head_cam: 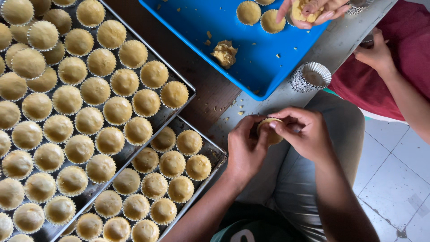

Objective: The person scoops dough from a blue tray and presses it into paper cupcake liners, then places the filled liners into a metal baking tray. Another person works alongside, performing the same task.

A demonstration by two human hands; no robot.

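Observation:
My left hand [244, 150] and my right hand [304, 132] are together over my lap, both closed around one small dough-filled paper cup [270, 130]. My right thumb and fingers press on the dough's top; the cup is mostly hidden by my fingers. Just left of my hands lies a metal tray [217, 154] with several filled cups, and a larger metal tray [177, 71] overlaps it, packed with several more.
A blue tray [251, 67] at the top holds a lump of dough [224, 53] and two filled cups. Another person's hand [309, 11] presses dough there; their other hand [375, 54] rests near a red garment. A stack of empty paper cups [311, 77] sits on the table edge.

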